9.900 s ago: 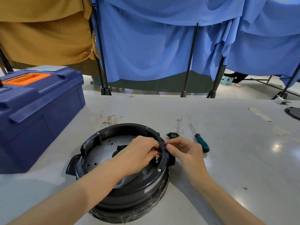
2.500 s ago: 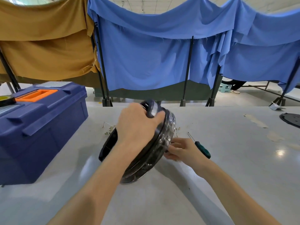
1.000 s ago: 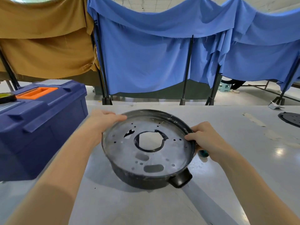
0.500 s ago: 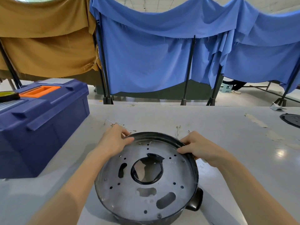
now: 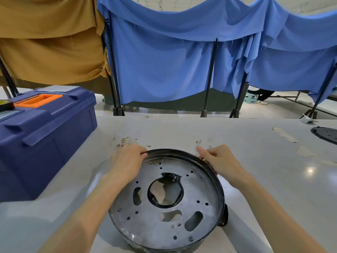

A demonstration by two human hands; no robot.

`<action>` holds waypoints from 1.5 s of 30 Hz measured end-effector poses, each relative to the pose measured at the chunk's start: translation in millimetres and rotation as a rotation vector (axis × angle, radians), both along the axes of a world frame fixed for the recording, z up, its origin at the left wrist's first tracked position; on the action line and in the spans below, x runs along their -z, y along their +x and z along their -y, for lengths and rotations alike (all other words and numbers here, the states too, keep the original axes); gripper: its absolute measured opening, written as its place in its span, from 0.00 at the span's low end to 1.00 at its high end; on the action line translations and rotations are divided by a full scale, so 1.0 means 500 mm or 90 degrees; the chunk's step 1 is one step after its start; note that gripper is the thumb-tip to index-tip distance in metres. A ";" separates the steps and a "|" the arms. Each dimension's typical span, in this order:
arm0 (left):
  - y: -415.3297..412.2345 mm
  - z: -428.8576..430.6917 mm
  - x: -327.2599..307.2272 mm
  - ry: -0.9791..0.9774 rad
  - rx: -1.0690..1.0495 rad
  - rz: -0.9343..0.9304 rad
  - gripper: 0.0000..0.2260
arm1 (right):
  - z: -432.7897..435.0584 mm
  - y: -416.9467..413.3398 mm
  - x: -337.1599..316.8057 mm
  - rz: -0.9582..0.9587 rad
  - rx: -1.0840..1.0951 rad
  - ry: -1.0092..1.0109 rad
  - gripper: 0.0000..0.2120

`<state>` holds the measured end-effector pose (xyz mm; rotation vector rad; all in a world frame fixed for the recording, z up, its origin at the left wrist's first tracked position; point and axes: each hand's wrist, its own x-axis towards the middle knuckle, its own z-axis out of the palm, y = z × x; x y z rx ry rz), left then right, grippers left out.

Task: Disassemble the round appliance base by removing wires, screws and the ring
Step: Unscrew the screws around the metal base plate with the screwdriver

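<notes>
The round black appliance base (image 5: 164, 212) lies on the grey table (image 5: 264, 179) with its grey perforated metal plate facing up and a large round hole in the middle. A black handle lug sticks out at its right side. My left hand (image 5: 127, 161) grips the far left rim, fingers curled over the edge. My right hand (image 5: 218, 161) holds the far right rim, with the index finger sticking out straight above it. Loose thin wires (image 5: 127, 141) lie just beyond my left hand, and a smaller wire bundle (image 5: 198, 143) lies beyond my right.
A dark blue toolbox (image 5: 45, 136) with an orange handle stands at the left, close to the base. A black round part (image 5: 326, 134) lies at the table's far right edge. Blue and tan cloths hang on black stands behind the table.
The base was tipped on edge, turned over and set down plate-up, closer to me. Both hands have stayed on its far rim; my right index finger has lifted off.
</notes>
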<state>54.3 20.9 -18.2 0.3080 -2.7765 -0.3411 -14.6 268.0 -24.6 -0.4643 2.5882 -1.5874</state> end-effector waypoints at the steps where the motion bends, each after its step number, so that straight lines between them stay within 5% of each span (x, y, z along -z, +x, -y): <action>1: 0.000 -0.001 0.002 -0.011 -0.007 0.000 0.12 | -0.007 -0.004 -0.007 0.020 0.017 -0.039 0.24; 4: 0.001 -0.003 0.004 -0.028 -0.021 0.006 0.12 | -0.047 -0.023 -0.024 0.017 0.065 -0.077 0.15; 7: 0.003 -0.006 0.005 -0.044 -0.028 0.008 0.12 | -0.079 -0.044 -0.014 -0.063 0.131 0.062 0.05; 11: 0.004 -0.007 0.006 -0.046 -0.035 0.011 0.12 | -0.077 -0.058 0.021 -0.055 0.133 0.318 0.12; 18: 0.003 -0.005 0.008 -0.043 -0.035 0.026 0.12 | -0.074 -0.061 0.050 -0.075 0.152 0.374 0.17; 23: 0.006 -0.003 0.005 -0.003 -0.031 0.016 0.12 | -0.074 -0.052 0.020 -0.162 0.227 0.102 0.10; 28: 0.004 0.003 0.001 0.045 -0.036 0.034 0.11 | -0.046 -0.019 -0.055 -0.172 0.163 -0.179 0.10; 33: 0.004 0.008 -0.008 0.071 -0.034 0.061 0.11 | -0.016 0.011 -0.086 -0.128 0.122 -0.306 0.01; 38: -0.001 0.022 -0.017 0.153 0.006 0.107 0.10 | 0.017 0.030 -0.112 -0.133 0.089 -0.318 0.18; 45: -0.008 0.039 -0.002 0.244 0.132 0.105 0.07 | 0.057 0.019 -0.119 -0.024 -0.046 -0.369 0.24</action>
